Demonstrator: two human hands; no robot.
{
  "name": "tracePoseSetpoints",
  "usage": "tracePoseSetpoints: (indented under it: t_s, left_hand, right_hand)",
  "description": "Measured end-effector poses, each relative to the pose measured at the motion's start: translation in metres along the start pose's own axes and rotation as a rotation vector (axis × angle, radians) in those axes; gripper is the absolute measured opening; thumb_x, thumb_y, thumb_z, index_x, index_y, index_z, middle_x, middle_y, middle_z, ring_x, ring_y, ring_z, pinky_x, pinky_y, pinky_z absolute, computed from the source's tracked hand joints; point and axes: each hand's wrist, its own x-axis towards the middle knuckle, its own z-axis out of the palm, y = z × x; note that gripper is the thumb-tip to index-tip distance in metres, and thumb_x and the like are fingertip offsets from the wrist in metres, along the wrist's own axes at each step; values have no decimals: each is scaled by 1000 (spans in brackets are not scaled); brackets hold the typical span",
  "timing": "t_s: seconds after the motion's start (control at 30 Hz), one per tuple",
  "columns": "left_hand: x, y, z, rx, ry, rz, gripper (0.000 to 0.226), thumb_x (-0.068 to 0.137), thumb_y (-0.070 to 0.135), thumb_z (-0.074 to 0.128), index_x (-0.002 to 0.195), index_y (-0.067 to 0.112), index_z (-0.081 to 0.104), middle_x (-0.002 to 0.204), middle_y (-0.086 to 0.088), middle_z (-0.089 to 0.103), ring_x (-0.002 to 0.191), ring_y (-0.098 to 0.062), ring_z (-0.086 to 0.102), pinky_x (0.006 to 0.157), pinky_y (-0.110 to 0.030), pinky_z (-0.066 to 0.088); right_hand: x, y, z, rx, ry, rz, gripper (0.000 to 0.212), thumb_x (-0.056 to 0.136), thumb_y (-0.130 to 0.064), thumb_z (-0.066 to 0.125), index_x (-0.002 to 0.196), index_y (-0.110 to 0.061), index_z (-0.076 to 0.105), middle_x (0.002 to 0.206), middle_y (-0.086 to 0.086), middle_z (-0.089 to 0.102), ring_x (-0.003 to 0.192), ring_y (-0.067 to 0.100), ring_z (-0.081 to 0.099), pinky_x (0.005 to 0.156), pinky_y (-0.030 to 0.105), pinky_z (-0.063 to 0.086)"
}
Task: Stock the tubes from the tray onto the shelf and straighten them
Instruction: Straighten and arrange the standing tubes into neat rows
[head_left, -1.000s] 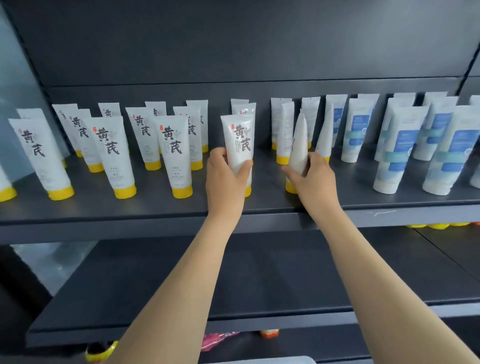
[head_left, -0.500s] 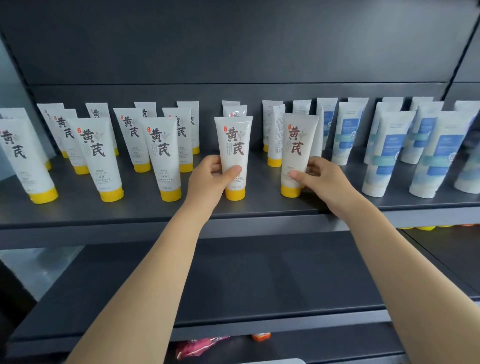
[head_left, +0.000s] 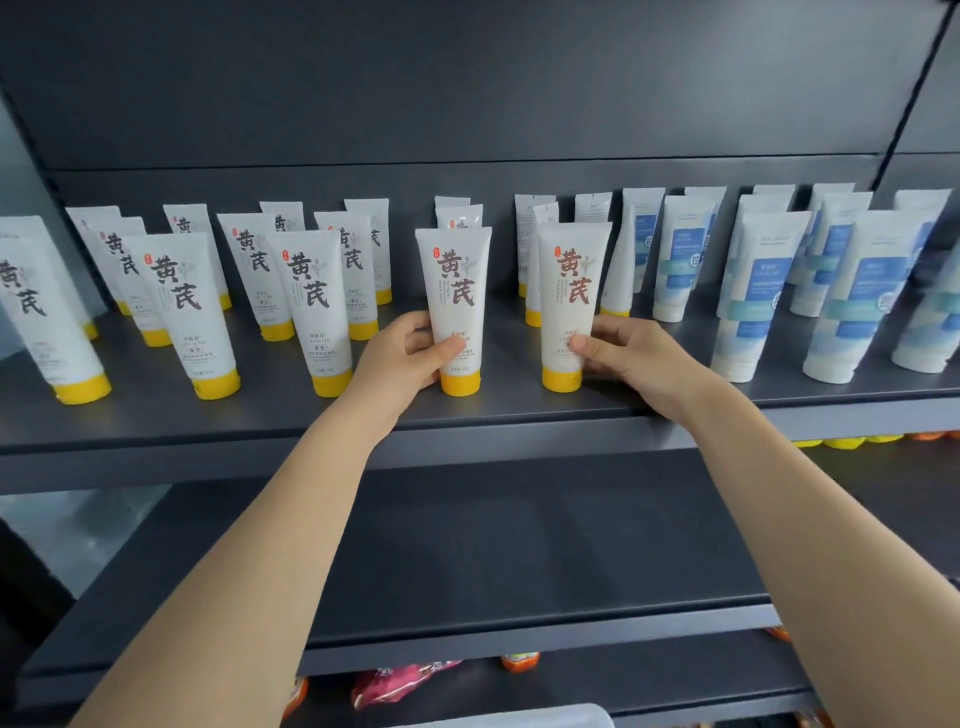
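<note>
Btm edge, nearest: pale rim of a container (head_left: 498, 717), too cropped to tell what it is. Just behind it, lowest shelf (head_left: 649, 675) w/ a pink packet (head_left: 402, 683) lying on it. Next up, middle shelf (head_left: 519, 551), dark grey; both bare forearms cross over it, reaching up and fwd.

Top shelf (head_left: 208, 441), front row: L hand (head_left: 400, 358) wrapped round the lower part of the left tube (head_left: 457, 291), thumb across the front just above the yellow cap, fingers behind. R hand (head_left: 631, 358) grips the right tube (head_left: 571, 291) the same way, thumb on the front low down, fingers curled round the back. Both tubes white, standing upright on their caps near the shelf's front edge, labels facing out, close beside each other w/ a small gap, not touching.

To the L and behind: more yellow-cap tubes (head_left: 182, 306) in loose rows, caps down. A few at the back show plain backs, print too small to read. To the R: blue-label tubes (head_left: 758, 291) w/ white caps, several rows deep. Furthest: dark back panel (head_left: 467, 93).
</note>
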Motion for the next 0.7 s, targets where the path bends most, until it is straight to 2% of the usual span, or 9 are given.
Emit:
tracePoseSetpoints:
  t_s: [0.13, 0.37, 0.5, 0.6, 0.67, 0.7]
  left_hand:
    - [-2, -1, 1, 56, 20, 29, 35, 87, 16, 63, 121, 16, 52, 108, 5, 64, 98, -8, 61, 82, -26, 52]
    - [-6, -1, 4, 193, 39, 84, 36, 89, 21, 62, 123, 13, 52, 122, -1, 62, 107, -14, 60, 88, -30, 52]
    - [-7, 1, 4, 246, 50, 95, 36, 89, 23, 61, 122, 12, 53, 122, -2, 62, 105, -13, 60, 90, -32, 52]
    - [-9, 2, 5, 289, 58, 88, 37, 89, 26, 61, 122, 12, 53, 123, -3, 63, 108, -16, 60, 93, -37, 52]
    - [-11, 2, 5, 359, 69, 85, 36, 89, 29, 60, 121, 12, 55, 121, -3, 63, 104, -15, 61, 89, -33, 53]
    - [-12, 2, 5, 406, 73, 90, 36, 90, 30, 60, 120, 12, 56, 120, -2, 63, 100, -13, 60, 83, -26, 52]
  right_hand:
    - [-1, 1, 4, -59, 43, -17, 32, 91, -19, 60, 122, -12, 60, 115, 0, 67, 104, 12, 64, 92, 25, 51]
    - [-5, 0, 4, -119, 67, -24, 32, 92, -22, 58, 123, -15, 60, 115, -5, 67, 105, 10, 63, 94, 28, 49]
    - [-8, -2, 10, -181, 81, -42, 31, 94, -23, 55, 124, -15, 59, 103, -12, 66, 85, 5, 60, 88, 25, 48]
    - [-11, -5, 12, -198, 76, -42, 32, 95, -23, 53, 125, -15, 58, 105, -11, 65, 85, 4, 59, 86, 23, 47]
    - [-14, -6, 12, -226, 71, -19, 31, 95, -24, 54, 125, -17, 58, 110, -8, 66, 89, 8, 60, 90, 26, 48]
    - [-15, -7, 11, -245, 73, -4, 30, 95, -25, 55, 124, -18, 59, 112, -6, 66, 91, 11, 59, 93, 28, 47]
